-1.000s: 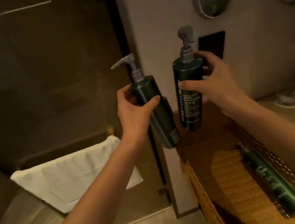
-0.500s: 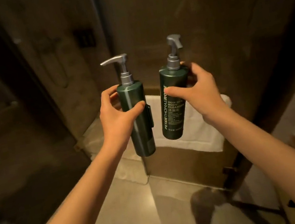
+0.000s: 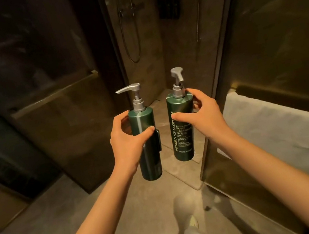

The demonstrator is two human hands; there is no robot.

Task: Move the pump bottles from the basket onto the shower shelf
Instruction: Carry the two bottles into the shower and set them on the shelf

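Note:
My left hand (image 3: 128, 142) grips a dark green pump bottle (image 3: 150, 158) upright around its upper body; its silver pump spout points left. My right hand (image 3: 204, 114) holds a second dark green pump bottle (image 3: 183, 142) by its shoulder, the white label text facing me. Both bottles hang side by side in the air at the open shower doorway. A dark wall-mounted shower shelf (image 3: 168, 6) is fixed high on the far shower wall, well beyond the bottles. The basket is out of view.
A glass shower door (image 3: 51, 89) with a bar handle stands open on the left. A glass panel (image 3: 273, 44) on the right has a white towel (image 3: 288, 130) draped over its rail. A shower hose (image 3: 129, 28) hangs on the far wall. My foot (image 3: 191, 223) is on the tiled floor.
The view has swung left from the basket and counter to the shower doorway. Both hands still hold their bottles, now carried forward; the towel has shifted to the right side.

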